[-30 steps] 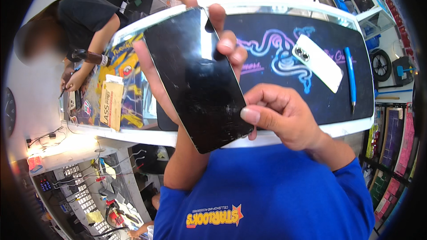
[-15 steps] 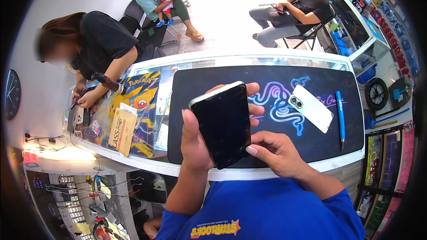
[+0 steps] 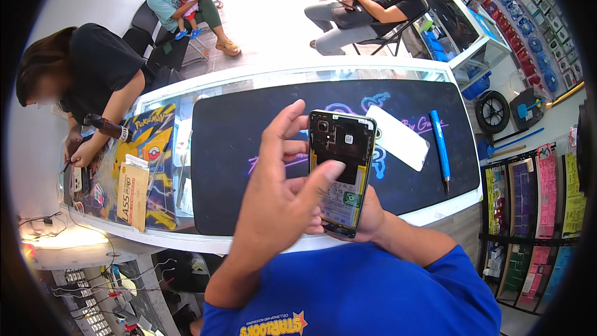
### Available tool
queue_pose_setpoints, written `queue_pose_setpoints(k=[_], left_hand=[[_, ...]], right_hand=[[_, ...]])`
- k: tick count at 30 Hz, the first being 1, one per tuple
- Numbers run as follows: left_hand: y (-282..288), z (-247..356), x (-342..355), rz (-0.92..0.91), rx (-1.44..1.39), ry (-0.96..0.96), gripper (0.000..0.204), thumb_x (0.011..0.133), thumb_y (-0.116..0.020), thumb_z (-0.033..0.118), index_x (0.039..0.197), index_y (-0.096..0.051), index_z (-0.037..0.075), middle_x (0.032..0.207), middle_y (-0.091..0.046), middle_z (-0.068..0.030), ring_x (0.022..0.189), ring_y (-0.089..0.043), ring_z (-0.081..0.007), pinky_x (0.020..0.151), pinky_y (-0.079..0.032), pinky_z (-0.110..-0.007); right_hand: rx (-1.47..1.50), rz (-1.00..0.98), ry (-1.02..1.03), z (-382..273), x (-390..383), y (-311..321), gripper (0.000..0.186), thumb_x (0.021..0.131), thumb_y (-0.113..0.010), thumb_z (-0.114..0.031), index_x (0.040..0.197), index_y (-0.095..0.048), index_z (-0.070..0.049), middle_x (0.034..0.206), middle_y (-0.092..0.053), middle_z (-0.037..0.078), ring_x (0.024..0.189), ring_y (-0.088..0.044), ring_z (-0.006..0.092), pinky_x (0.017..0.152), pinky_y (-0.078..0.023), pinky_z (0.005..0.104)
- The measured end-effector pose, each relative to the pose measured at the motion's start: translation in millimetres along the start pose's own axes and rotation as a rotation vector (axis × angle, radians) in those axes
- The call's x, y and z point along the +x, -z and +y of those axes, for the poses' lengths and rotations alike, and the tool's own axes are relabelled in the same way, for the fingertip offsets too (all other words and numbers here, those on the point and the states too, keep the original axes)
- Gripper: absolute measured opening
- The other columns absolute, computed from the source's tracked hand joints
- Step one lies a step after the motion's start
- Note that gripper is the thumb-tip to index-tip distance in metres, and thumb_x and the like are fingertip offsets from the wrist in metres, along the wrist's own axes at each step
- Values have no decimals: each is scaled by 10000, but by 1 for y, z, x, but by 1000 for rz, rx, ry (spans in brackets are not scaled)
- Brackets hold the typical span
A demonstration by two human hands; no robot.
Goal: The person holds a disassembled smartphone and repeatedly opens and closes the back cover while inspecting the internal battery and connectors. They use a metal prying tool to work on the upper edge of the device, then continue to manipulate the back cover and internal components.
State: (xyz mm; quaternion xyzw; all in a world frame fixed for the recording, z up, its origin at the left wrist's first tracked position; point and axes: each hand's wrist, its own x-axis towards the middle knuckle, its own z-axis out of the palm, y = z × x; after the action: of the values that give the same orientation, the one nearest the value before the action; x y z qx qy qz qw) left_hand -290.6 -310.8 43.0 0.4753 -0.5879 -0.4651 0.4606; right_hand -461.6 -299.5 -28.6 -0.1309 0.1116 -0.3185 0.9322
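A phone (image 3: 336, 202) stands tilted up over the black mat (image 3: 230, 124), its back off, showing a camera module, black plate and yellow-edged battery. My right hand (image 3: 373, 218) is closed on its lower part, partly hidden behind it. My left hand (image 3: 280, 205) is open at the phone's left, fingers apart and slightly bent, its blurred thumb over the phone's back. Behind the phone, a white phone-shaped piece (image 3: 403, 140) lies on the mat, its camera rings mostly hidden. A blue pen-like tool (image 3: 440, 146) lies right of it.
The white glass counter (image 3: 242, 73) holds a yellow cartoon sheet (image 3: 161, 124) and brown envelope (image 3: 130, 196). A person (image 3: 99, 56) leans on it at left. Two seated adults (image 3: 168, 3) (image 3: 382, 12), one holding a child, sit beyond. Accessory racks (image 3: 535, 205) stand at right, a cluttered workbench (image 3: 106, 286) lower left.
The phone has turned from screen-up to back-up, showing its insides. My left hand has shifted from cradling it to open beside it; my right hand has moved behind its lower part.
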Motion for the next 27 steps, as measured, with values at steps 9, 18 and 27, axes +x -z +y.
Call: queue_pose_setpoints(k=[9,18,27], left_hand=[[26,-25,-8,-69,-416,253,322,1148,-677,181,1393,-622,-21,1097,-729,-62,938,-668,-66,833,-584,-242],[27,-46,-15,147,-356,107,285,1140,-676,121,1374,-624,-33,1138,-731,-63,1079,-664,-79,1013,-525,-253],[46,-75,-19,154,474,-218,845,917,-919,300,1637,-544,66,1673,-502,-166,1458,-586,-284,1210,-455,-448]], right_hand=[[205,-244,-77,9,11,10,978,1134,-255,-780,1600,-481,49,1265,-692,282,1181,-744,381,1135,-593,547],[-712,271,173,-7,-6,-6,603,1223,-453,-451,1600,-507,17,1455,-689,160,1337,-678,208,1168,-526,398],[-909,365,209,-6,-8,5,352,1179,-625,-150,1475,-603,40,1269,-772,109,1135,-737,120,993,-598,304]])
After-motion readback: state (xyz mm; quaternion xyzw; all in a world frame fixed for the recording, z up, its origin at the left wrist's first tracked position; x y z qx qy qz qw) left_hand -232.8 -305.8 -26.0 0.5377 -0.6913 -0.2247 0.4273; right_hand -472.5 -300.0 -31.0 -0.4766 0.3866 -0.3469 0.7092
